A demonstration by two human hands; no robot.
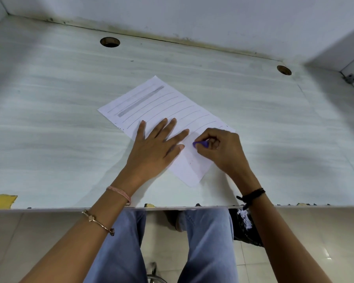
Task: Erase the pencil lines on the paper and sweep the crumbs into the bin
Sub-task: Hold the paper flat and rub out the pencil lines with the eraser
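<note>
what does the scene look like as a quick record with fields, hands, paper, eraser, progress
left hand: left hand flat on the paper, fingers spread, pinning it to the desk
right hand: right hand in a closed grip on the purple eraser
eraser: tip pressed on the paper's near half
paper: lies at an angle on the desk
progress: near end looks mostly clean; thin pencil lines and a thick grey shaded bar remain on the far half
crumbs: a few dark specks by the paper's left edge
bin: dark bag under the desk, possibly the bin
</note>
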